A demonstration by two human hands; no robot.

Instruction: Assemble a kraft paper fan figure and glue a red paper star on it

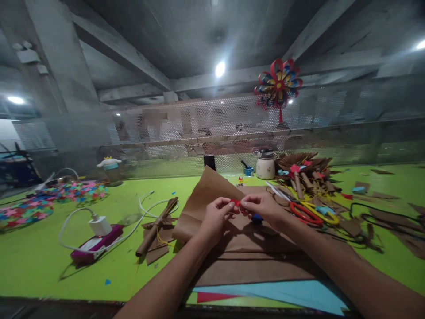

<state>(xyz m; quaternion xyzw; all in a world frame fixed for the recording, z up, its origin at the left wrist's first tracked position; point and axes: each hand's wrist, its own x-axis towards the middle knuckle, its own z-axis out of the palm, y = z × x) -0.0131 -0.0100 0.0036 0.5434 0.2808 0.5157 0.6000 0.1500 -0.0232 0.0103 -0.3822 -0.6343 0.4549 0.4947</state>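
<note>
Between the fingertips of both hands is a small piece of red paper [236, 203]. My left hand [217, 217] pinches its left end, and my right hand [260, 207] pinches its right side. Both hands are above a stack of brown paper [252, 270] on the green table. One brown sheet [206, 195] rises with its corner up behind my left hand. A small dark blue thing [256, 219] shows just under my right hand, too hidden to name. Sheets of light blue paper [285, 293] and a red strip [215, 297] lie along the near edge.
Scissors with red handles [303, 215] and yellow handles [323, 212] lie right of my hands, before brown paper fans [302, 170] and a white flask [265, 165]. On the left are a rolled brown stick [156, 230], a purple power strip [96, 246] with a white cable, and colourful paper stars [79, 193].
</note>
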